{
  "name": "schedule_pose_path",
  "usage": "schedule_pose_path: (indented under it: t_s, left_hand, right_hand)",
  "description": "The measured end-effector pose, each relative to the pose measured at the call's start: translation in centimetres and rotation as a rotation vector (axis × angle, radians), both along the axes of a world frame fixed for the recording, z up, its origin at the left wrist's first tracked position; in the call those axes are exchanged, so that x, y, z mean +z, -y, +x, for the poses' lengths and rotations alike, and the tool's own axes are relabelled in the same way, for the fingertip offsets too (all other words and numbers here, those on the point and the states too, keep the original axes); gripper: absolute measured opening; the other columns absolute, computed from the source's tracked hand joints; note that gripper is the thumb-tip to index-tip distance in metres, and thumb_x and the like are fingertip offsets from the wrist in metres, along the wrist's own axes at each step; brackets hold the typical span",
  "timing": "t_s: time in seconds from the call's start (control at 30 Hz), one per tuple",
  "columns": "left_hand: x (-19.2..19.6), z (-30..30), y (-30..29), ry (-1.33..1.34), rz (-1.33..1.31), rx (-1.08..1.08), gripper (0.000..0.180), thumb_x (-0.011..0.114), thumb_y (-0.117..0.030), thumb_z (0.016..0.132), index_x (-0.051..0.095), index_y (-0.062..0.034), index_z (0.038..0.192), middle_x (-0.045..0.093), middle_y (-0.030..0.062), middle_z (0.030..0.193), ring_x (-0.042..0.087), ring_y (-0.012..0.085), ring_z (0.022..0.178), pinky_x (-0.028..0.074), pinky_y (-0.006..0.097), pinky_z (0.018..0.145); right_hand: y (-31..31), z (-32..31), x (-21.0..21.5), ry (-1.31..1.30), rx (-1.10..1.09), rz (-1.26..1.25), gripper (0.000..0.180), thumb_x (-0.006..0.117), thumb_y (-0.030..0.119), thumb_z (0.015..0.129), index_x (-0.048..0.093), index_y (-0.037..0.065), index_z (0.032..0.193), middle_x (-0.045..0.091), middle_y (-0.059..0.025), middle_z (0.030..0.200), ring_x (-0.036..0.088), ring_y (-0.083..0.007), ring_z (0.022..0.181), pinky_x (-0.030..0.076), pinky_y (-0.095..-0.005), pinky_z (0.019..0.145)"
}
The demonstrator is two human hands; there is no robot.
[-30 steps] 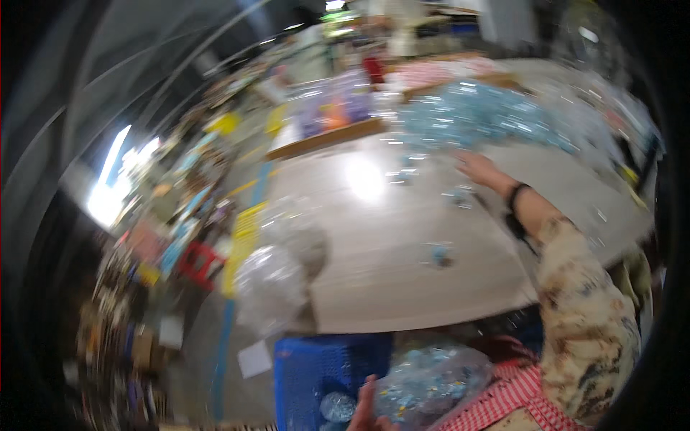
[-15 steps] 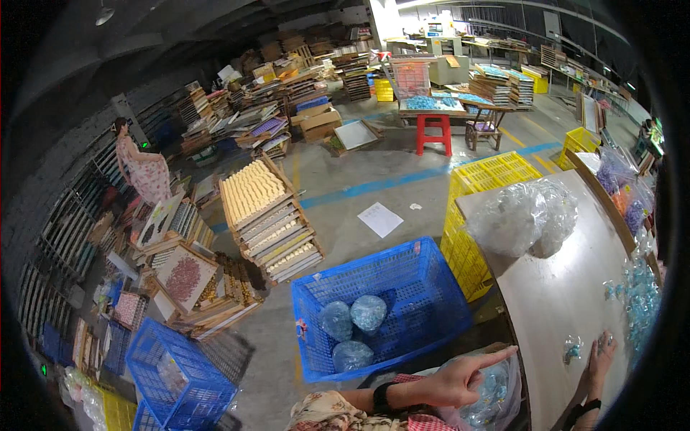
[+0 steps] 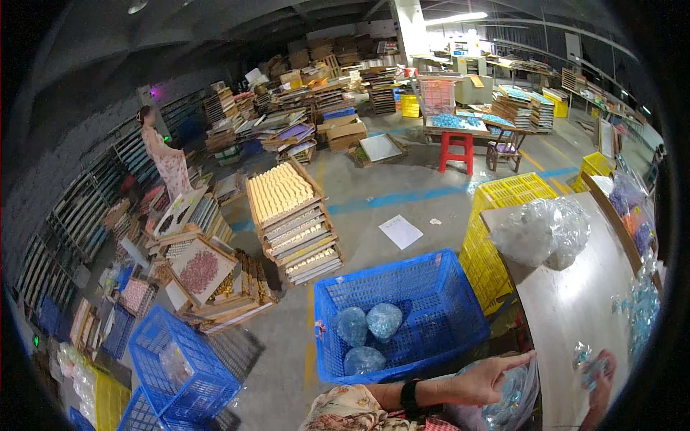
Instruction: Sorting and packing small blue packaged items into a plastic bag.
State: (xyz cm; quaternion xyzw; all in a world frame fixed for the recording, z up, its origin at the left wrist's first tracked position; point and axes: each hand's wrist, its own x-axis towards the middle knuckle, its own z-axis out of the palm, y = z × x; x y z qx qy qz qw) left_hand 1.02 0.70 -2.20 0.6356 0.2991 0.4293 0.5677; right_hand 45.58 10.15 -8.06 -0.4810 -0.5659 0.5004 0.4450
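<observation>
Loosely, the right hand (image 3: 608, 369) cups small, glossy, crinkled blue packets (image 3: 591, 373).

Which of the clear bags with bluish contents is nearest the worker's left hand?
The bag close by the left hand, beside the table. It is outside the middle blue basket; the other three bags lie inside.

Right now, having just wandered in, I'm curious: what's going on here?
A person is handling small blue pieces at a pale table. The right hand has some of them, slightly blurred; more lie in a pile along the table's right side. The left hand, index finger stretched out, is at a clear bag containing blue pieces; whether it grips the bag is unclear. Nearby, three rounded bags sit inside a blue basket.
</observation>
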Motion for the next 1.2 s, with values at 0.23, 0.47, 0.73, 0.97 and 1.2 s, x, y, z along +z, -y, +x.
schedule_pose_path:
  t_s: [0.23,0.47,0.73,0.97,1.2]
  left_hand:
    - [3.1,-2.2,-0.6,-0.014,-0.280,-0.278,0.090,0.048,0.004,0.062,0.015,-0.0002,0.146,0.053,0.0067,0.113,0.053,0.0065,0.066,0.048,0.020,0.065]
    - [5.6,-4.4,-1.6,-0.011,-0.345,-0.170,0.078,0.054,0.006,0.065,0.034,0.0016,0.140,0.043,0.0134,0.138,0.046,0.0149,0.121,0.049,0.023,0.080]
    - [5.3,-2.8,-3.1,-0.032,-0.299,-0.088,0.071,0.047,0.013,0.068,0.035,0.0060,0.137,0.038,0.0200,0.142,0.050,0.0102,0.113,0.046,0.019,0.072]
    - [4.0,-2.4,-1.4,-0.036,-0.370,-0.110,0.075,0.061,0.007,0.071,0.030,0.0072,0.139,0.038,0.0221,0.141,0.037,0.0032,0.050,0.032,0.018,0.045]
    - [2.8,-3.4,-2.5,0.057,-0.536,0.080,0.075,0.060,0.009,0.070,0.029,0.0099,0.138,0.033,0.0235,0.143,0.054,0.0199,0.109,0.044,0.026,0.082]
  right_hand:
    - [9.4,-24.1,-1.0,1.100,0.462,0.541,0.070,0.080,0.030,0.058,0.054,0.008,0.119,0.042,-0.0259,0.128,0.034,-0.0438,0.125,0.030,-0.0501,0.104]
    - [8.2,-21.9,9.8,0.764,0.656,0.234,0.080,0.067,0.044,0.078,0.031,0.009,0.140,0.042,-0.0267,0.132,0.049,-0.0417,0.115,0.037,-0.0479,0.099]
    - [11.4,-17.1,8.5,1.000,0.810,0.378,0.026,0.063,0.029,0.077,0.058,0.003,0.080,0.060,-0.0128,0.061,0.062,-0.0300,0.063,0.048,-0.0449,0.064]
    - [8.8,-17.7,11.6,0.313,0.986,0.322,0.019,0.057,0.022,0.088,0.060,0.004,0.095,0.063,-0.0168,0.084,0.063,-0.0293,0.078,0.048,-0.0391,0.068]
    - [-14.9,-1.3,9.1,0.880,-0.123,0.406,0.066,0.066,0.039,0.083,0.039,0.011,0.136,0.041,-0.0149,0.139,0.039,-0.0310,0.127,0.031,-0.0388,0.107]
